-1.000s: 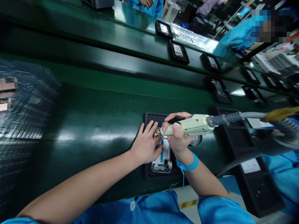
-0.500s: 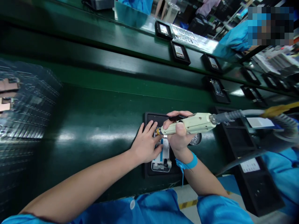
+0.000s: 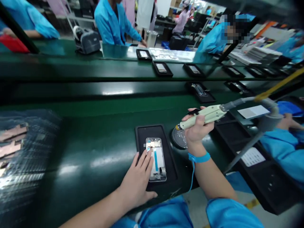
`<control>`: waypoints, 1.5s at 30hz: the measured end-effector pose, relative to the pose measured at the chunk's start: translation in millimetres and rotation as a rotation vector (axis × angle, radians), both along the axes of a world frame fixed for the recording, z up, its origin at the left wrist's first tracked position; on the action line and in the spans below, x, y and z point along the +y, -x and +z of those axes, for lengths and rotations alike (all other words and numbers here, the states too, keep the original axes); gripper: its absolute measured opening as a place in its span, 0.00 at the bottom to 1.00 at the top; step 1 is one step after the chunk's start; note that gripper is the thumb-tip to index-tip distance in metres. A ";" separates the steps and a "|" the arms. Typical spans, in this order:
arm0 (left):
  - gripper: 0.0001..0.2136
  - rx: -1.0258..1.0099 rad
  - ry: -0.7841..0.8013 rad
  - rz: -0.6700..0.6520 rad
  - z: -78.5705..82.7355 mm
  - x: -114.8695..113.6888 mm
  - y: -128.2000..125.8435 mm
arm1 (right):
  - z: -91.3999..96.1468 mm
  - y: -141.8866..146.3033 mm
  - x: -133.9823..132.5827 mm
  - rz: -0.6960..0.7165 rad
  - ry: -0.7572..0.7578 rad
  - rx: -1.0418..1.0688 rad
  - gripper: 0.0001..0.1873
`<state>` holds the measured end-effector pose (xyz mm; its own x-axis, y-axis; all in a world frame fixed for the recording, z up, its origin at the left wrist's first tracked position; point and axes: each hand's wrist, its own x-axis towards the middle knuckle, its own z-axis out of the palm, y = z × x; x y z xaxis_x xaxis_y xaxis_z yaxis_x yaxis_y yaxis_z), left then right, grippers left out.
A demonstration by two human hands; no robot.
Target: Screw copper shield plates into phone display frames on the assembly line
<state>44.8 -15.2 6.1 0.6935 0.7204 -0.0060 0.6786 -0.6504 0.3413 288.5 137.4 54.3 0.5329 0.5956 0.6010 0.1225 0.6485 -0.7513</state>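
An opened phone (image 3: 160, 160) with a blue strip along it lies in a black tray (image 3: 171, 164) on the green bench. My left hand (image 3: 139, 177) is open, its fingers stretched over the phone's left edge. In my right hand (image 3: 198, 128) is a pale green electric screwdriver (image 3: 211, 114), gripped around its body. The screwdriver's yellow-collared tip is over a round dish of screws (image 3: 178, 137), just right of the tray. Whether the tip touches the screws I cannot tell. A blue wrist strap (image 3: 199, 158) circles my right wrist.
Clear plastic trays with copper-coloured parts (image 3: 14, 142) are stacked at the left. A long black compartment box (image 3: 256, 171) stands at the right, beside a co-worker's blue sleeve (image 3: 275, 148). More black phone trays (image 3: 162, 68) line the far bench. The screwdriver's grey cable (image 3: 244, 100) runs right.
My right hand has carried the screwdriver from the phone to the screw dish on the right. My left hand has slid lower on the phone, uncovering its top. The camera has tilted up.
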 end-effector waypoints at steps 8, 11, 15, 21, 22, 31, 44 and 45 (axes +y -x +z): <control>0.28 -0.085 -0.248 0.382 -13.6 130.0 49.7 | -23.5 -29.2 -0.7 -0.089 0.123 -0.113 0.18; 0.23 -0.129 -0.296 0.547 -13.9 188.3 74.0 | -35.6 -34.0 -0.6 -0.064 0.183 -0.183 0.19; 0.21 -0.144 -0.351 0.741 -19.3 230.8 86.0 | -45.4 -36.8 -1.2 -0.175 0.263 -0.313 0.20; 0.24 -0.222 -0.406 0.888 -26.2 226.6 84.5 | -32.1 -28.6 -8.4 -0.313 0.034 -0.492 0.27; 0.24 -0.239 -0.408 0.884 -26.1 222.2 83.3 | -28.3 -25.8 -11.3 -0.361 -0.062 -0.516 0.30; 0.13 -0.447 -0.288 0.666 -21.3 146.4 37.7 | -53.2 56.9 -57.8 0.123 -0.153 -0.821 0.30; 0.13 -0.640 0.109 0.471 -19.2 119.1 14.3 | -68.5 135.6 -12.7 0.660 0.279 -0.656 0.19; 0.12 -0.645 0.121 0.470 -19.1 118.8 14.5 | -68.7 135.1 -13.3 0.664 0.281 -0.645 0.18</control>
<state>30.3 103.6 -13.0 0.2114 0.9576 0.1957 0.5170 -0.2795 0.8091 153.5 124.1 -14.4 -0.3470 0.8232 0.4493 0.2391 0.5409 -0.8064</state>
